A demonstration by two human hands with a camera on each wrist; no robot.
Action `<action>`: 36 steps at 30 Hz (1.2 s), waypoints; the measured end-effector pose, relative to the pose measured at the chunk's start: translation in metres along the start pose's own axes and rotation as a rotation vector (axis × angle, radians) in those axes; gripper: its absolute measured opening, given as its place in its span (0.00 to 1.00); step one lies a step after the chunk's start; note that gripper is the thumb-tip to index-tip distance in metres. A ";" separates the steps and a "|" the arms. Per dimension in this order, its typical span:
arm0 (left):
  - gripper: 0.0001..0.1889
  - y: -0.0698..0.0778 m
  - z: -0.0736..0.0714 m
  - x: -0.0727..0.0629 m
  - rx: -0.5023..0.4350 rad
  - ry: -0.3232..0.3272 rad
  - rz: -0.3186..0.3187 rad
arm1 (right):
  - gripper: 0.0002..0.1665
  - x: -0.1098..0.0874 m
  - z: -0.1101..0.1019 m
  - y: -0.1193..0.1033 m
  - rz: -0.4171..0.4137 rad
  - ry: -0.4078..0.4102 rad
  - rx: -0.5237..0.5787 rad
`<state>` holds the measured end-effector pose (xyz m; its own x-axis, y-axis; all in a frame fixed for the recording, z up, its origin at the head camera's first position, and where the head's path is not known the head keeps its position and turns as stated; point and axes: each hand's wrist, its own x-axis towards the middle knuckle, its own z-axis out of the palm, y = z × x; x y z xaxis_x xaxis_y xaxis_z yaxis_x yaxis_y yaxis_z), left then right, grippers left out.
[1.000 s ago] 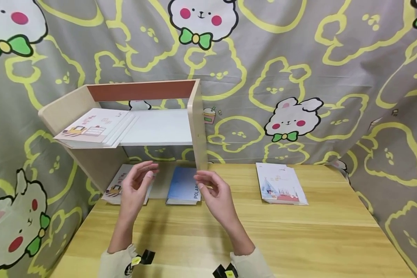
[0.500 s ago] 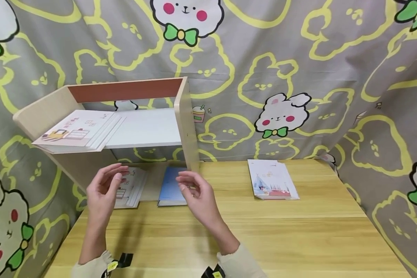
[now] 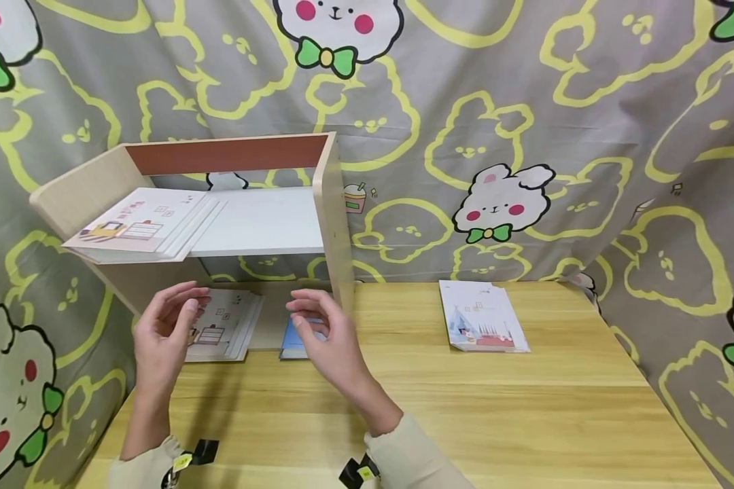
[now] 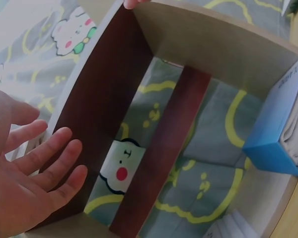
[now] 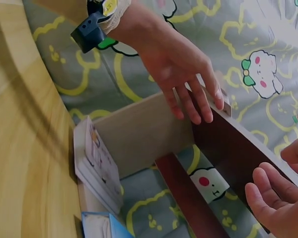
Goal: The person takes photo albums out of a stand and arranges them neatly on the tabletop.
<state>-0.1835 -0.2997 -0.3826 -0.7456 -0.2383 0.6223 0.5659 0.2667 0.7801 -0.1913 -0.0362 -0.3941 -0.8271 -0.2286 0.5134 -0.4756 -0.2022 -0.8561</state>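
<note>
My left hand hovers before the lower left of a small wooden bookshelf, fingers loosely bent and nothing in them. Partly behind it, a stack of books with a pale illustrated cover lies in the bottom compartment. Near the shelf's right side panel, my right hand is likewise relaxed and holds nothing. It covers much of a blue book, whose spine shows in the left wrist view. On the upper white board lies another stack of illustrated books. Both hands appear apart from the shelf.
Right of the shelf, a pale book or small stack with a tent picture lies on the wooden table. A patterned grey curtain hangs behind and along both sides.
Both hands have shifted left relative to the shelf, the left slightly and the right from beside the side panel to before the blue book. The books have not moved.
</note>
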 end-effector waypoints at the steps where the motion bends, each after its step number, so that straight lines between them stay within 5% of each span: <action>1: 0.16 0.000 -0.002 0.000 0.005 0.006 0.006 | 0.20 0.002 0.002 0.000 -0.002 0.000 0.003; 10: 0.16 -0.004 -0.021 0.002 -0.031 0.081 0.020 | 0.19 0.011 0.016 0.008 0.043 0.008 0.057; 20: 0.17 -0.005 -0.047 0.010 0.031 0.151 0.059 | 0.20 0.022 0.037 0.009 0.043 0.012 0.058; 27: 0.17 0.003 -0.059 0.019 -0.056 0.221 0.093 | 0.22 0.028 0.051 0.007 0.055 -0.013 0.102; 36: 0.17 0.001 -0.064 0.030 0.142 0.298 0.093 | 0.22 0.038 0.069 0.006 0.066 -0.023 0.109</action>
<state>-0.1833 -0.3661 -0.3593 -0.5452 -0.4639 0.6982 0.5566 0.4225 0.7153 -0.2046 -0.1119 -0.3761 -0.8479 -0.2668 0.4581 -0.3836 -0.2877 -0.8775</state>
